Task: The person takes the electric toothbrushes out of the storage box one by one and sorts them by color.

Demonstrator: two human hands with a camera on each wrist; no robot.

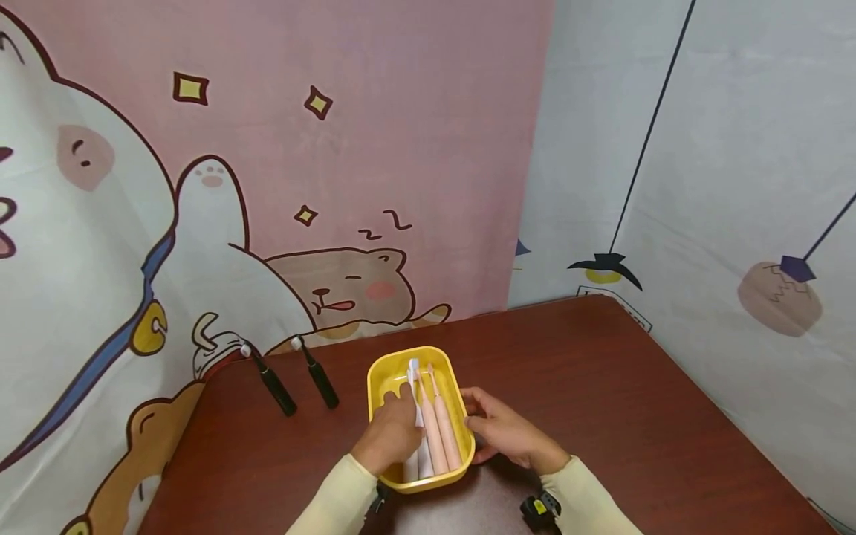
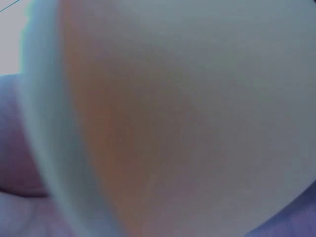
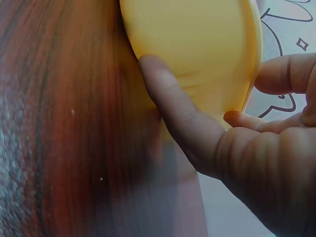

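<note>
A yellow tray [image 1: 394, 362] sits on the table and holds several toothbrushes. Two are pink toothbrushes [image 1: 446, 435] lying side by side; a white toothbrush [image 1: 426, 459] lies left of them. My left hand [image 1: 391, 431] reaches into the tray's left part, its fingers over the white handles. How those fingers close is hidden under the hand. At the tray's right wall, my right hand [image 1: 504, 431] holds the side with curved fingers. The right wrist view has its thumb [image 3: 173, 101] along the yellow wall and fingertips at the rim. A blurred pale curve fills the left wrist view.
Two black electric toothbrushes [image 1: 270, 383] lie at the table's far left, apart from the tray. The brown table [image 1: 575, 364] meets a cartoon-printed cloth [image 1: 428, 148] behind and on both sides.
</note>
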